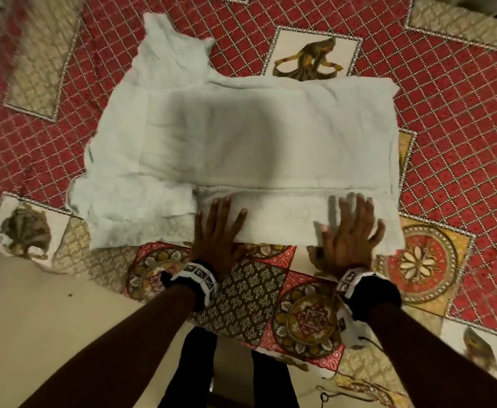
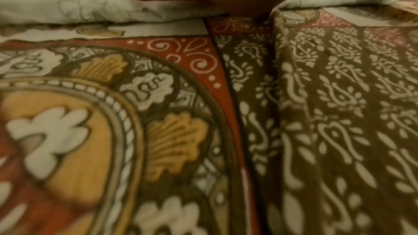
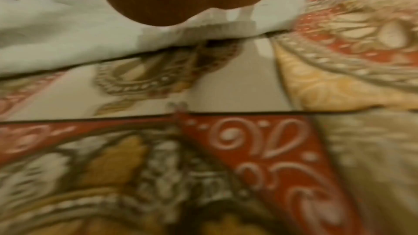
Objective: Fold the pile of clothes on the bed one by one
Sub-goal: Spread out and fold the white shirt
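Head view: one pale mint garment (image 1: 241,136) lies spread flat on the bed, over a red patchwork bedspread (image 1: 447,113). No other clothes of the pile are in frame. The near edge is already turned over into a narrow band running left to right; a sleeve-like flap sticks out at the far left.

Left hand (image 1: 219,228) lies palm down on the left part of that band, fingers (image 1: 225,201) straight and spread. Right hand (image 1: 351,231) lies on the right part, fingers (image 1: 359,204) also spread and flat. Neither hand pinches the cloth; both press it. Heels of both palms sit on the bedspread just off the cloth's near edge.

Left wrist view: heel of the palm against the folded edge, layers visible. Right wrist view: the same, blurred.

Judgement: thin woven cotton, light, limp, and it creases readily, so it should hold a pressed fold. Not slippery on the bedspread. Best taken by pinching the near folded edge at its two ends and carrying it over evenly.
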